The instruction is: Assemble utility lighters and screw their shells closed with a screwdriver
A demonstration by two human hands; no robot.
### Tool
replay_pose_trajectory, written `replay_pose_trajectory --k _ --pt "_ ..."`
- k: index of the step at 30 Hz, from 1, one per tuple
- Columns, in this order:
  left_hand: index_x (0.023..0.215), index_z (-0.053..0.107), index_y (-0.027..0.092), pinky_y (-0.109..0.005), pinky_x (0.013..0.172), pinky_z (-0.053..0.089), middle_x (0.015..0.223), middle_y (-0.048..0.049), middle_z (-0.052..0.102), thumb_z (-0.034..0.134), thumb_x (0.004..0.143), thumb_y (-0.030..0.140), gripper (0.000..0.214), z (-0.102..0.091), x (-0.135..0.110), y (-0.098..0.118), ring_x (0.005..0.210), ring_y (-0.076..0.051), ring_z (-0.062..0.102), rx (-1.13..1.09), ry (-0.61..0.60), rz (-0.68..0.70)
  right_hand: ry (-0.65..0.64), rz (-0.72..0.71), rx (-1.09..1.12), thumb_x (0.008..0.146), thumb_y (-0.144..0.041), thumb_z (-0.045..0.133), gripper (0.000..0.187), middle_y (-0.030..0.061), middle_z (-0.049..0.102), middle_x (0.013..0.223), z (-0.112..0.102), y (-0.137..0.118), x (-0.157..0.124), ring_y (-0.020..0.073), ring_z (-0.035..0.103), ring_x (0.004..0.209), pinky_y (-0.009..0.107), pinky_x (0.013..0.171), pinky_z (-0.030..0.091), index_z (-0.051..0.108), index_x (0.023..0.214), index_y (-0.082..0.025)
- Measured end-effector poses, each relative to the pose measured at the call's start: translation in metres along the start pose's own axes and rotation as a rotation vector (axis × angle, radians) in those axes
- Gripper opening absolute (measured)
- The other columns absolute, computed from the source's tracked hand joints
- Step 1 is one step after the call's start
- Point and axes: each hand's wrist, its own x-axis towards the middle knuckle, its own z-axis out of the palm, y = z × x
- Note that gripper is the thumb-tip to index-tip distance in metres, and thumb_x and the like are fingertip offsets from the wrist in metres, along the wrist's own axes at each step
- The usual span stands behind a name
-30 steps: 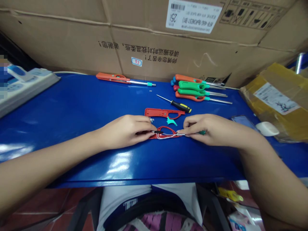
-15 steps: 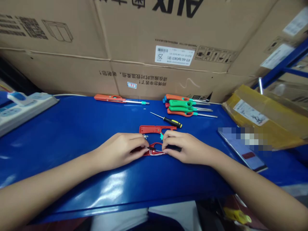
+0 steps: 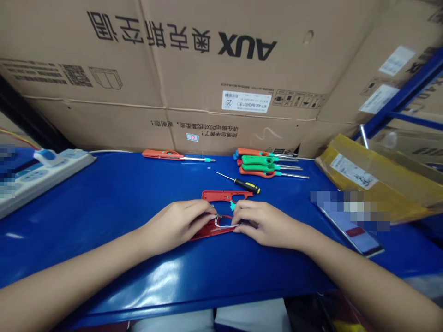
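My left hand pinches a small dark part joined to thin white wires. Opposite it, my right hand is closed with its fingertips on the wires, near the narrow end of an open red lighter casing half. That half lies under both hands, partly covered by the fingers. Just beyond them rests a second red casing half, its trigger loop partly behind the right fingers. A small turquoise piece sits beside the right fingertips.
Behind the hands lies a black-and-yellow screwdriver. An orange long-nosed lighter and a pile of several coloured ones lie along the cardboard. A power strip stands left; a phone and a yellow-taped box are right.
The view has tilted up, so everything sits lower in it. My left hand has lifted the small dark part slightly, and the casing half under my hands lies more slanted.
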Motion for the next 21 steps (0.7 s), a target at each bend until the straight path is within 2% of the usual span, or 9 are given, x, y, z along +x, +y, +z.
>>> replay_pose_trajectory --k 3,6,11,15,21 --pt "0.107 0.065 0.02 -0.019 0.072 0.055 0.096 0.0011 0.075 0.053 0.103 0.022 0.012 -0.0004 0.0015 0.0011 0.082 -0.011 0.073 -0.002 -0.024 -0.009 0.033 0.004 0.007 0.095 -0.017 0.066 0.005 0.005 0.066 0.099 0.0009 -0.0009 0.0004 0.0165 0.065 0.087 0.029 0.08 0.051 0.07 0.097 -0.017" --pt "0.113 0.065 0.019 -0.022 0.076 0.056 0.102 -0.0009 0.076 0.053 0.104 0.022 0.016 0.0005 0.0015 0.0004 0.088 -0.013 0.074 0.034 -0.021 0.027 0.04 -0.006 0.003 0.094 -0.017 0.067 0.004 0.0053 0.068 0.098 -0.0006 -0.001 0.0001 0.0169 0.066 0.087 0.029 0.08 0.051 0.07 0.096 -0.016" --pt "0.123 0.066 0.019 -0.025 0.077 0.056 0.108 -0.0037 0.075 0.055 0.103 0.026 0.024 0.0016 0.0015 -0.0016 0.091 -0.016 0.073 0.069 -0.042 0.066 -0.043 -0.011 -0.024 0.096 -0.015 0.063 0.011 0.0047 0.072 0.103 -0.0072 0.0008 -0.0027 0.0173 0.068 0.091 0.03 0.082 0.051 0.069 0.104 -0.018" --pt "0.117 0.07 0.019 -0.025 0.078 0.056 0.106 -0.0039 0.073 0.055 0.103 0.025 0.021 0.0013 0.0021 -0.0023 0.092 -0.016 0.072 0.034 -0.088 0.047 -0.038 -0.011 -0.031 0.098 -0.017 0.06 0.012 0.0046 0.073 0.107 -0.0071 0.0027 -0.0041 0.0179 0.068 0.096 0.031 0.084 0.051 0.069 0.107 -0.019" --pt "0.111 0.07 0.018 -0.026 0.082 0.055 0.106 -0.0041 0.071 0.054 0.103 0.024 0.019 -0.0003 0.0031 -0.001 0.094 -0.016 0.071 0.023 -0.105 0.016 -0.046 -0.04 0.086 0.099 -0.016 0.059 0.015 0.0033 0.074 0.103 -0.0069 0.0025 -0.0035 0.0148 0.067 0.091 0.027 0.083 0.049 0.067 0.111 -0.019"
